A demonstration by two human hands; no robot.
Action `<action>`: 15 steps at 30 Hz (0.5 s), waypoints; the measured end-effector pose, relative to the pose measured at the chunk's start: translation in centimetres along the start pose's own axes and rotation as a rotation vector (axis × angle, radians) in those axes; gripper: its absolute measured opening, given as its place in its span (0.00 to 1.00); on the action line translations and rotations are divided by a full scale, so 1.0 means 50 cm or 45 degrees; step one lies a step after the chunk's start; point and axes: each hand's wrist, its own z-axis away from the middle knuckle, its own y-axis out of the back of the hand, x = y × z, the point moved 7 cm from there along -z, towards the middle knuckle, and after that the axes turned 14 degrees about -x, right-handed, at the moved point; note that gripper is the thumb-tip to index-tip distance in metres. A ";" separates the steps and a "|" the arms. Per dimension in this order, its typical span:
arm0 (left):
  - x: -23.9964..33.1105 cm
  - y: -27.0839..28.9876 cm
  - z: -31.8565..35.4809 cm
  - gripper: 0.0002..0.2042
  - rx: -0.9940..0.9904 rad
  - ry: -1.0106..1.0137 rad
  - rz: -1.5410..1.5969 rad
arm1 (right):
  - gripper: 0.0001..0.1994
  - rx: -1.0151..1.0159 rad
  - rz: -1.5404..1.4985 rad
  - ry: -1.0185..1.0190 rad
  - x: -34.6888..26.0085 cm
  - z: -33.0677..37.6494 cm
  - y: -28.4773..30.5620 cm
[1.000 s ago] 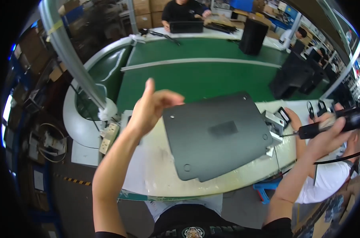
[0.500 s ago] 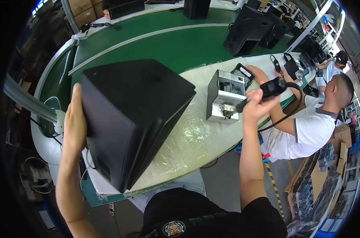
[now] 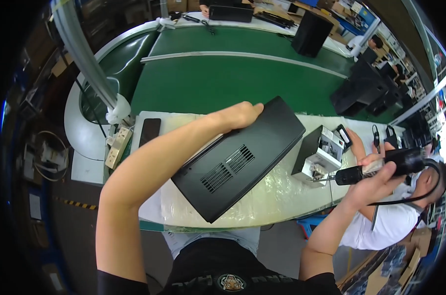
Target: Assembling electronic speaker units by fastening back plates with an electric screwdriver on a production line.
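A black speaker cabinet lies slantwise on the plastic-covered bench in front of me, a face with two slotted vents turned up. Curled over its far edge is my left hand, the fingertips hidden behind it. My right hand is wrapped around a black corded electric screwdriver, held almost level. Its thin bit points left and reaches the front of a small screw feeder, a metal box with an open top. Whether a screw sits on the bit is too small to tell.
A dark phone and a white power strip lie to the left. A co-worker in a white shirt sits close on my right, one hand near the feeder. Beyond the bench runs a green conveyor with more black cabinets.
The speaker cabinet has turned, bringing its vented face up. My left hand has moved from its left side to its far edge. The screwdriver bit stays at the feeder; the view has shifted.
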 end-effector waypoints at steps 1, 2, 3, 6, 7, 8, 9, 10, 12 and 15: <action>-0.009 0.002 0.002 0.28 0.036 0.015 -0.055 | 0.24 0.002 0.010 -0.003 -0.022 -0.013 -0.022; -0.026 0.010 0.010 0.28 0.053 0.019 -0.047 | 0.25 -0.001 -0.072 0.038 -0.043 -0.025 -0.048; -0.031 0.016 0.029 0.28 0.042 -0.063 -0.131 | 0.25 -0.003 -0.148 0.076 -0.061 -0.034 -0.073; -0.043 0.009 0.096 0.25 0.053 -0.032 -0.466 | 0.29 -0.010 -0.217 -0.005 -0.060 -0.049 -0.140; -0.033 -0.001 0.131 0.27 0.132 -0.028 -0.602 | 0.31 -0.091 -0.203 -0.032 -0.059 -0.052 -0.168; -0.047 -0.018 0.150 0.29 0.130 0.015 -0.663 | 0.29 -0.089 -0.240 0.017 -0.069 -0.056 -0.200; -0.048 -0.030 0.166 0.30 0.108 0.054 -0.680 | 0.28 -0.086 -0.266 0.071 -0.077 -0.063 -0.231; -0.056 -0.032 0.173 0.30 0.157 0.037 -0.599 | 0.28 -0.134 -0.355 0.104 -0.073 -0.063 -0.267; -0.068 -0.041 0.178 0.30 0.206 0.014 -0.510 | 0.25 -0.217 -0.517 0.122 -0.061 -0.056 -0.332; -0.067 -0.030 0.192 0.26 0.354 -0.109 -0.512 | 0.19 -0.374 -0.583 0.147 -0.052 -0.035 -0.419</action>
